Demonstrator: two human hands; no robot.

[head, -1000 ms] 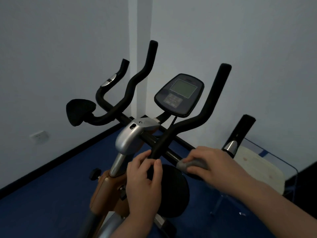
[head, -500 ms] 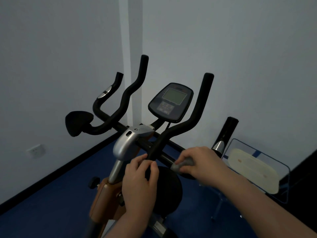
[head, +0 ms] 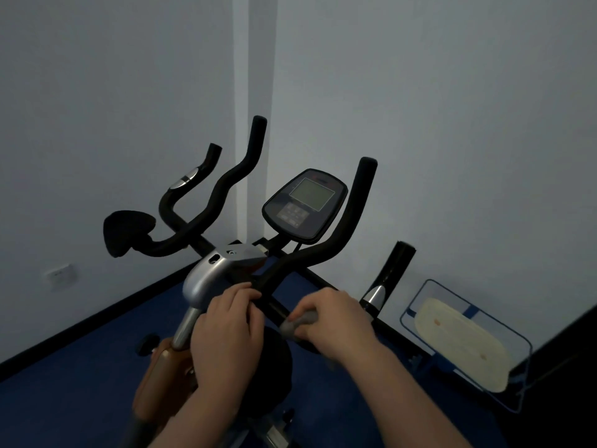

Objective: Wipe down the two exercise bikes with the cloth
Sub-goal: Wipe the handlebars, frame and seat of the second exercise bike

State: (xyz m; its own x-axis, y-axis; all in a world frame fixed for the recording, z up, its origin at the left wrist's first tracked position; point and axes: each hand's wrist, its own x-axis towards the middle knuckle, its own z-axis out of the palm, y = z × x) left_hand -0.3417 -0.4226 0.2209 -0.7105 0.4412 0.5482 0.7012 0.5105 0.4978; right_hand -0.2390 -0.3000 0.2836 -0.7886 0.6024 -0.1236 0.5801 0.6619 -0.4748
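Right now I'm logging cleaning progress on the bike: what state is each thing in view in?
Left hand: closed round the black handlebar near its base.
Right hand: closed on the grey cloth, pressing it to the crossbar.
Dark oval console with grey screen: screen blank, tilted toward the rider.
Clear blue-edged panel: leaning by the wall.

Black handlebars (head: 342, 231) frame the dark console (head: 303, 206) with its greenish-grey screen; below it a silver bracket (head: 206, 276), a grey cloth (head: 298, 321), seemingly orange-brown frame (head: 158, 379), blue floor (head: 80, 383).
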